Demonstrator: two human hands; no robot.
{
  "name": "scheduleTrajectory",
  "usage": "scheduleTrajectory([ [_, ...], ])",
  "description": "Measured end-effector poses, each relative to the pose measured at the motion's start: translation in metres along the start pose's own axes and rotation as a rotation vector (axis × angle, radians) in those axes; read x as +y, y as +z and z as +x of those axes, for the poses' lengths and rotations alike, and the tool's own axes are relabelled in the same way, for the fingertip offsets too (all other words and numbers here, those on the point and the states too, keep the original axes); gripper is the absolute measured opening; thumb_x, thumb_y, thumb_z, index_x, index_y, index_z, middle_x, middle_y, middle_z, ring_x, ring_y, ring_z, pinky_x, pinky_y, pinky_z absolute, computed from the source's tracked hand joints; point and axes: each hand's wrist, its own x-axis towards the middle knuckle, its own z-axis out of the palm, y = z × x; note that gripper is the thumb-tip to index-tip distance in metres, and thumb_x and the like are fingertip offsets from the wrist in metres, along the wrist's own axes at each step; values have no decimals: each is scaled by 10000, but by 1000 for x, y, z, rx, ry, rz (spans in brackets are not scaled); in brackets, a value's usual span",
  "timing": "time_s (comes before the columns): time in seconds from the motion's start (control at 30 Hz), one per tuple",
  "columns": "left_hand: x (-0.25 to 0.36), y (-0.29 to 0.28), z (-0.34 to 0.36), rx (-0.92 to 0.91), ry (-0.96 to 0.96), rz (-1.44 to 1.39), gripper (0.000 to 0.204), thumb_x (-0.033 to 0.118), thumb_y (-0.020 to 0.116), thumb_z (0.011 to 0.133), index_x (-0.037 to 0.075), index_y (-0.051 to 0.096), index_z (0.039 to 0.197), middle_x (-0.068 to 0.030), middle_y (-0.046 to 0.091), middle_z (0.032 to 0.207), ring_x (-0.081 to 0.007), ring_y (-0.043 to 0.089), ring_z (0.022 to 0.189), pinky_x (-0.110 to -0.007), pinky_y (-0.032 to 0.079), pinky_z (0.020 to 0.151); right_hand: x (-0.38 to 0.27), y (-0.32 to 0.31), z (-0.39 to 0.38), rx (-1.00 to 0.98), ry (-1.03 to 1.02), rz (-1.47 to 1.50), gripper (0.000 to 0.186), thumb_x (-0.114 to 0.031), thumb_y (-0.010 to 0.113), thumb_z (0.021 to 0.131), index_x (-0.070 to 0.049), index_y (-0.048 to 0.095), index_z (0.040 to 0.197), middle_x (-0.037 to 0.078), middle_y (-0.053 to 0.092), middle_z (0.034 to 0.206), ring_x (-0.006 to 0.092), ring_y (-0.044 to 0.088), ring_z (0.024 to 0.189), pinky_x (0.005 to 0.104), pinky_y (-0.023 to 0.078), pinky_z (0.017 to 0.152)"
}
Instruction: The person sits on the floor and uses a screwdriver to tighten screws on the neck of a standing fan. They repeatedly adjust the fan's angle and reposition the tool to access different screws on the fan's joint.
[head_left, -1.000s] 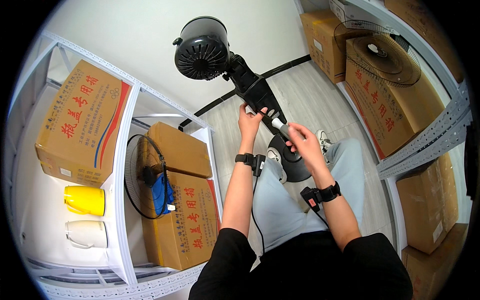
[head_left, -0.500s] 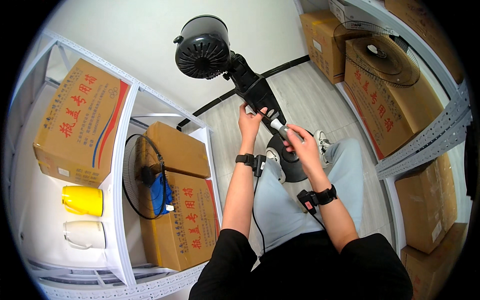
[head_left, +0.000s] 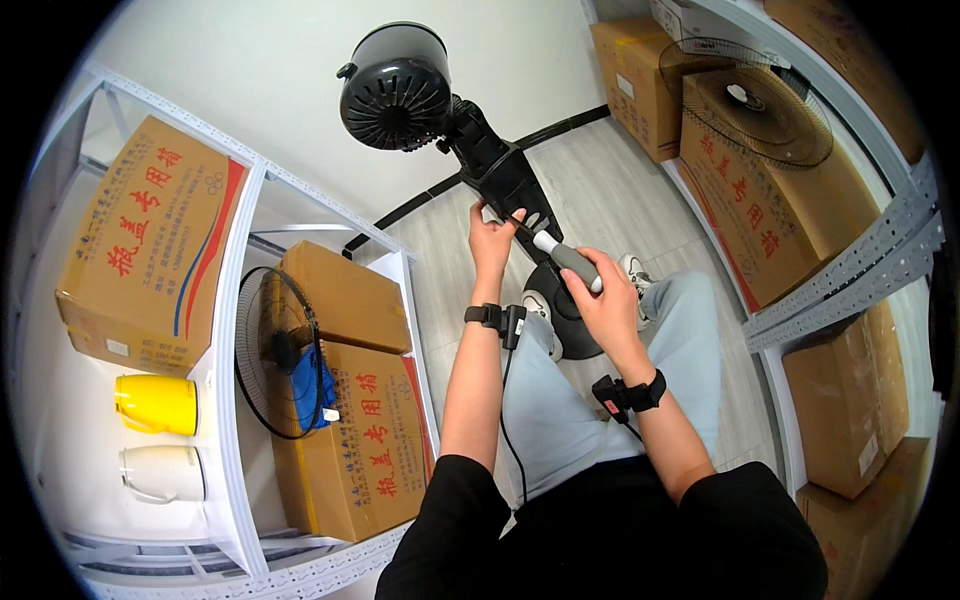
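Note:
A black floor fan with its grilles and blades off stands in front of me. Its round motor housing [head_left: 397, 100] is tilted up at the far end, and below it the control column [head_left: 510, 185] runs down to a round base [head_left: 577, 338] between my feet. My left hand [head_left: 490, 245] holds the column's left side, thumb near the screwdriver's tip. In my right hand [head_left: 610, 305] is a screwdriver [head_left: 570, 264] with a grey and white handle. Its shaft points up-left to the column; where exactly the tip rests is too small to tell.
To the left, a metal shelf [head_left: 255, 215] holds cartons [head_left: 160, 240], a yellow jug [head_left: 157, 404], a white jug [head_left: 162, 473] and a fan grille [head_left: 275, 350] with a blue piece. On the right rack lies another grille [head_left: 745, 103] atop a carton [head_left: 735, 215].
My right hand's fingers have loosened and shifted on the screwdriver handle, showing more of it. My left hand stays at the column. The whole view has shifted slightly.

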Motion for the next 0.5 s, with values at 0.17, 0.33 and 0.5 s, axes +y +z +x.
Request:
scheduleTrajectory([
  [0.17,0,1,-2,8,5,-15,716,326,822,715,12,472,1255,16,512,515,-78,471,488,-248,385,521,1,4,2,23,30,64,326,-266,707,833,-60,626,1073,152,637,831,297,648,724,365,499,628],
  [0.33,4,2,-3,-2,-6,-58,716,301,819,722,3,461,1266,24,504,516,-70,466,493,-238,380,528,12,20,-1,61,40,-57,342,-185,761,778,-25,610,1040,140,624,929,318,631,783,387,500,669],
  [0.5,0,3,-2,-1,0,-72,718,292,816,725,-4,455,1270,29,496,516,-66,456,493,-234,373,531,8,19,-4,202,-230,-44,336,-153,770,767,-38,603,1036,119,632,947,278,634,841,365,495,733],
])
